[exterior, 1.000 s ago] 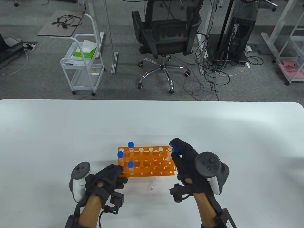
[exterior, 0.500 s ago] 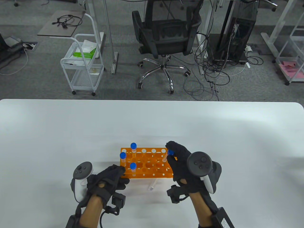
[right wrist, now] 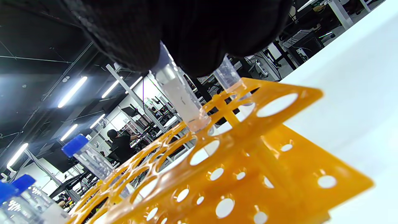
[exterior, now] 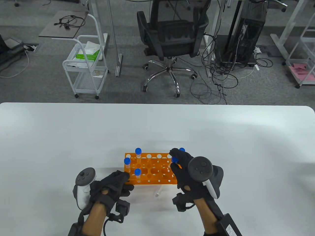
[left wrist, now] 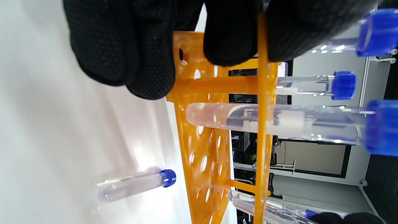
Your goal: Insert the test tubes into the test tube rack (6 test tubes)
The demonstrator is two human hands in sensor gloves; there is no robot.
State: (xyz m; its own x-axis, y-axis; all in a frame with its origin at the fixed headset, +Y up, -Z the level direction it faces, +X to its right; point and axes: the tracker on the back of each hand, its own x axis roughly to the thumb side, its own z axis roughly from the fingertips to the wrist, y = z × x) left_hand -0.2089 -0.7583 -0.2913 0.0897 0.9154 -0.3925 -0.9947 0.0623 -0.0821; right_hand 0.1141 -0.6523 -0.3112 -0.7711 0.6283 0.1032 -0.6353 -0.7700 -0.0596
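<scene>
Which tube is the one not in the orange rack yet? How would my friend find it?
Find the orange rack near the front of the white table, between the two gloved hands. Just in front of it, towards the person, one clear tube lies flat on the table. All the other tubes stand up at the rack; this one lies down alone.

The right hand (exterior: 183, 169) shifted left, lowering its tube (right wrist: 180, 96) into the rack (exterior: 152, 169).
</scene>
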